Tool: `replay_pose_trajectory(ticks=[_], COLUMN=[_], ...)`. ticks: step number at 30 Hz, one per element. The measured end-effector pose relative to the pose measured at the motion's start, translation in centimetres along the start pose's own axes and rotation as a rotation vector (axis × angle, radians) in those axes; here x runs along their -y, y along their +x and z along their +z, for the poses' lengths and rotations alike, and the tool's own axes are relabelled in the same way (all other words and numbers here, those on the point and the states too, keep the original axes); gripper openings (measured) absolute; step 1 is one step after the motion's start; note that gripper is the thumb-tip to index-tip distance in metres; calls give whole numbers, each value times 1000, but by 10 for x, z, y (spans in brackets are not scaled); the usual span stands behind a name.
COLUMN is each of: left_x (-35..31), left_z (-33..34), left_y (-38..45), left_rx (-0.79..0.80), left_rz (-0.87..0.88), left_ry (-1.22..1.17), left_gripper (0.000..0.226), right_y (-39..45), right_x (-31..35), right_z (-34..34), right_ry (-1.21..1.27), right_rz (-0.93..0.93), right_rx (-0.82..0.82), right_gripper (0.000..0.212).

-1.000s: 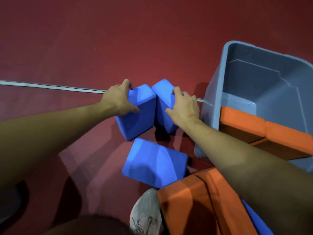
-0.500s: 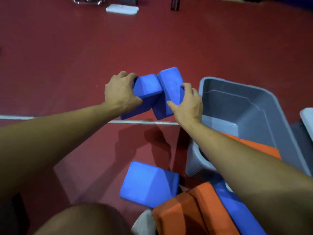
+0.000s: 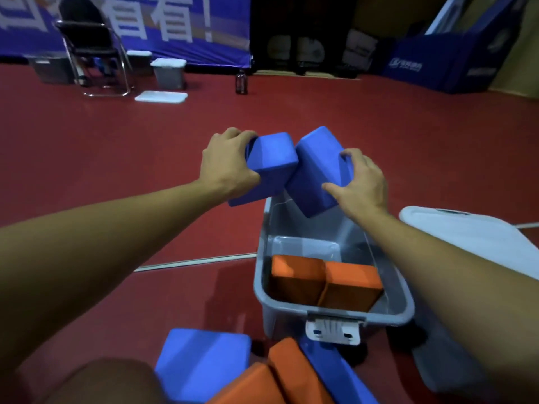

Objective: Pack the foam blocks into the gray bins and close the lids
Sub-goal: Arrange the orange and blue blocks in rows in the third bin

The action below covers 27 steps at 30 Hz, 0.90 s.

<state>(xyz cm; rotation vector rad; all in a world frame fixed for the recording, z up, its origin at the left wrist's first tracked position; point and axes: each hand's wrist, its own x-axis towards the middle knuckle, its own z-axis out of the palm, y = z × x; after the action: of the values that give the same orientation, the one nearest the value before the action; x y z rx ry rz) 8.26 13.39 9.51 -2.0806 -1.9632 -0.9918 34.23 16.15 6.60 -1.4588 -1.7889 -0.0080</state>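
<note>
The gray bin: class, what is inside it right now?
Two orange blocks lie side by side at the near end of the gray bin. The far end looks bare, though two held blue blocks cover part of it.

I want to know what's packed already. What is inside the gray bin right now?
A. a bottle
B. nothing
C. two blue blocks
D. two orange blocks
D: two orange blocks lie side by side on the floor of the gray bin, while the blue ones are held above it.
</note>
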Motion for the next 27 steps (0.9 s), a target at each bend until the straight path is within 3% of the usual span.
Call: replay_pose_trajectory(ticks=[5, 9, 14, 20, 27], left_x=[-60, -82, -65, -25, -12], left_z=[51, 105, 159, 202, 235], left_y=[23, 28, 23, 3, -15], left_rx=[160, 269, 338, 462, 641], left_rz=[92, 113, 88, 52, 59], left_ry=[-53, -39, -7, 17, 29], left_gripper=[82, 76, 75, 87, 91], right_y=[-1, -8, -9, -9, -29], right_x=[-76, -132, -173, -206, -222], right_z=[-32, -29, 7, 40, 71], right_ry=[-200, -183, -174, -268, -341], right_rz=[96, 159, 84, -39, -113], right_rx=[89, 189, 332, 639, 682], right_gripper=[64, 64, 67, 67, 67])
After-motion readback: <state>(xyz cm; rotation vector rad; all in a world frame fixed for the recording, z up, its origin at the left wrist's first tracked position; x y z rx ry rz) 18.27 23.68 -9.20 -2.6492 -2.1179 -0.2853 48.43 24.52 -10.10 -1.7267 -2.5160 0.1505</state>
